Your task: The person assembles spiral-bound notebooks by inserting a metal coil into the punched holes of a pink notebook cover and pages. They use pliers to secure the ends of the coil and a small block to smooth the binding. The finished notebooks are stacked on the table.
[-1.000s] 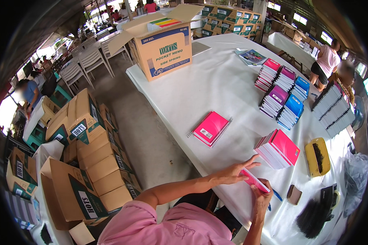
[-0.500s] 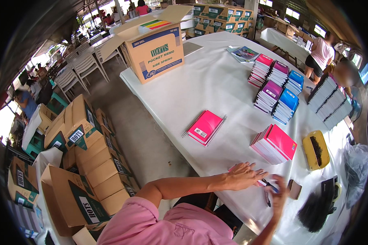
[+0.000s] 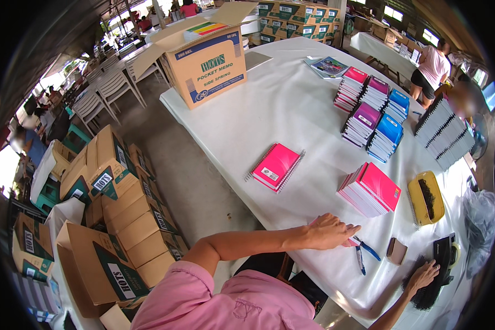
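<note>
My left hand (image 3: 327, 232) is closed over a small pink notebook (image 3: 350, 242) near the table's front edge; the hand hides most of it. Beside its fingertips lie pliers with blue handles (image 3: 361, 254). Over to the right, my right hand (image 3: 423, 276) reaches onto a heap of thin black binding coils (image 3: 422, 301), fingers stretched out and apart. A dark tool (image 3: 442, 264), its kind unclear, lies under and beside those fingers. Between the hands sits a small brown block (image 3: 396, 251). Farther back are a stack of pink notebooks (image 3: 371, 190) and a smaller pink spiral-bound pile (image 3: 278, 168).
A yellow tray (image 3: 425, 201) holds more black coils. Pink, purple and blue notebook stacks (image 3: 374, 113) stand farther back, near a tall pile of bound pads (image 3: 444, 132). An open carton (image 3: 206, 66) occupies the far left corner; more cartons (image 3: 129, 203) fill the left side.
My right hand has moved right, from the pliers to the black coils. The pliers now lie on the table. My left hand has stayed at the pink notebook, its fingers more curled.
</note>
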The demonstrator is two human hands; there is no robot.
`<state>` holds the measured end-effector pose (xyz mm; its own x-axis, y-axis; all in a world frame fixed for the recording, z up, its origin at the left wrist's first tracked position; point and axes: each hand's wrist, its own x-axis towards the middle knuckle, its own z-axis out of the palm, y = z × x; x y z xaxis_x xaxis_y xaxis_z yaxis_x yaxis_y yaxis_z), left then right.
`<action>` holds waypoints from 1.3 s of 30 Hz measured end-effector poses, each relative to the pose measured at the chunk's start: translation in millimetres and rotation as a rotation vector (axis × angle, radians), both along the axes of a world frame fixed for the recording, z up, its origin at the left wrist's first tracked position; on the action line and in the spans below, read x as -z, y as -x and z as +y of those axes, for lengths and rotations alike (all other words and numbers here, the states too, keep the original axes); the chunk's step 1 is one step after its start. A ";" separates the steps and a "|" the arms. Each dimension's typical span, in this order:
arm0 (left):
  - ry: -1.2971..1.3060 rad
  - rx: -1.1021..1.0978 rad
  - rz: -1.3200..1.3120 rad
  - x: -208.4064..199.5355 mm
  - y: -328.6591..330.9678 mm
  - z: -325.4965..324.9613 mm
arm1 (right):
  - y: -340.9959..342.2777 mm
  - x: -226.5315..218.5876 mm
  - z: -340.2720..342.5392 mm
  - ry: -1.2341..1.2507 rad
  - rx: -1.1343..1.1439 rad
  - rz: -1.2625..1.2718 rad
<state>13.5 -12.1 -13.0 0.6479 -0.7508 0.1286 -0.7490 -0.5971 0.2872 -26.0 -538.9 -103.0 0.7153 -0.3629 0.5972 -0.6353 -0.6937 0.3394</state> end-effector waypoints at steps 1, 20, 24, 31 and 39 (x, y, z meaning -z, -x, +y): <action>0.000 -0.003 -0.008 0.2 0.1 1.3 | -4.1 -4.7 5.3 -0.035 0.013 0.054; 0.065 -0.093 0.007 1.7 -0.5 10.1 | -6.2 -13.4 -9.5 -0.224 -0.310 0.287; -0.007 -0.079 0.117 -9.9 -3.9 -6.3 | 24.0 -19.4 -19.6 -0.223 -0.418 0.163; 0.031 -0.074 0.044 -11.7 -1.9 -6.0 | 6.0 -78.9 8.3 -0.244 -0.514 0.147; -0.052 -0.078 0.042 -24.7 -0.4 -9.8 | 9.6 -141.1 128.4 -0.491 -0.814 0.071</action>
